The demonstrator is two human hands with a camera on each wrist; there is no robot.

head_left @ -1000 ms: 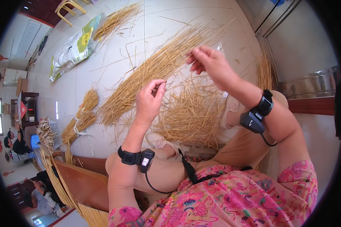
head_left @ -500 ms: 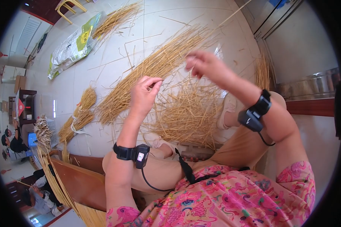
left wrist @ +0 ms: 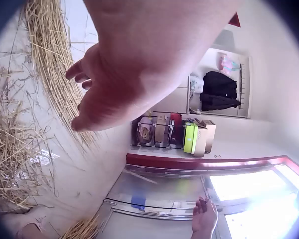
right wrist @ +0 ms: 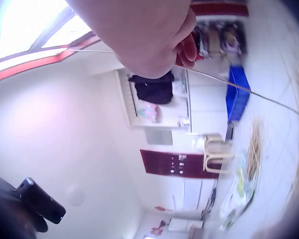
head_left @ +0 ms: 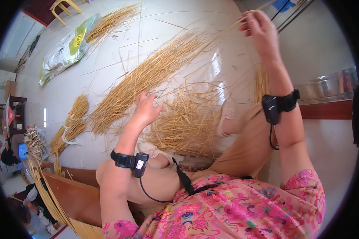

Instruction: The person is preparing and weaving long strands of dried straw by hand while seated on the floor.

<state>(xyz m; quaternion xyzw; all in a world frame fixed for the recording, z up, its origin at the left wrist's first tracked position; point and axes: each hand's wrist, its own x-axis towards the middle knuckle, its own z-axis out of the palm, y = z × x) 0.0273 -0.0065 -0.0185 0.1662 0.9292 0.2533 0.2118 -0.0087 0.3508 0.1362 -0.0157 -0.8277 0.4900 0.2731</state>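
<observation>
Straw heaps [head_left: 147, 75] and a sack [head_left: 64, 47] cover the floor [head_left: 107, 55].

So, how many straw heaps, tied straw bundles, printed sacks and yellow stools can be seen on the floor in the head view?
Loose straw heaps: 3, namely the long heap, the tangled heap near the left hand and the far heap
Tied straw bundles: 1
Printed sacks: 1
Yellow stools: 1
Total: 6

Right hand [right wrist: 154, 37] up close at the top, fingers curled round a thin straw stalk [right wrist: 239, 87], stalk slanting down to the right, dark garment [right wrist: 154, 89] hanging on the white wall behind, blue bin [right wrist: 237, 94], pale stool [right wrist: 216, 154], red door panel [right wrist: 177, 164]
</observation>
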